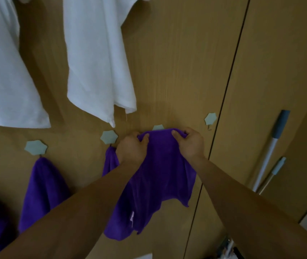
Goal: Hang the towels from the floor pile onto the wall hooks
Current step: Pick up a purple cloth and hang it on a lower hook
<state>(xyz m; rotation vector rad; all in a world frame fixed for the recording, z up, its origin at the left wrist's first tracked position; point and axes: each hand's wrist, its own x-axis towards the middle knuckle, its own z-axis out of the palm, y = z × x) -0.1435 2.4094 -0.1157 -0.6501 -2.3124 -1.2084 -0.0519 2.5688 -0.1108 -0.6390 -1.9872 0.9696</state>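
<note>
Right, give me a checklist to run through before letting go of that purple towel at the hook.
1. Both hands gripping the top edge: ok, left hand and right hand pinch the purple towel.
2. Towel edge at the target hook: ok, it covers the hook's lower part.
3. Towel actually caught on the hook: cannot tell, the prong is hidden.
4. Neighbouring towel undisturbed: cannot tell, the left hand overlaps it.
5. Next hook free: ok, nothing hangs on it.
</note>
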